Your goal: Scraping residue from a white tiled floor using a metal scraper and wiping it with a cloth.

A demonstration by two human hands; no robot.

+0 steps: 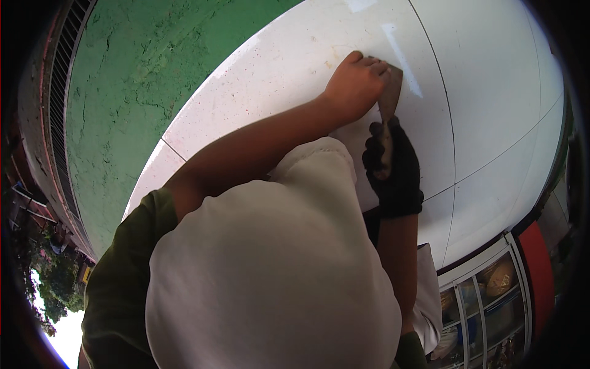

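Observation:
A putty knife [392,89] with a wide, flat, brownish blade and a wooden handle lies low over the white tiled floor [498,86]. My right hand [396,172], in a black glove, is wrapped round the handle. From the left, my bare left hand [356,86] reaches across with its fingers curled at the upper left edge of the blade. They appear to grip that edge; the fingertips are partly hidden. A large white cloth-covered shape [270,264] fills the lower middle and hides part of my arms.
Left of the white tiles lies a green, cracked floor [135,80], bordered by a dark slatted grate [64,55]. At the lower right stands a white-framed glass cabinet [482,307] with goods inside, beside a red panel [536,264]. Trees [52,270] show at the lower left.

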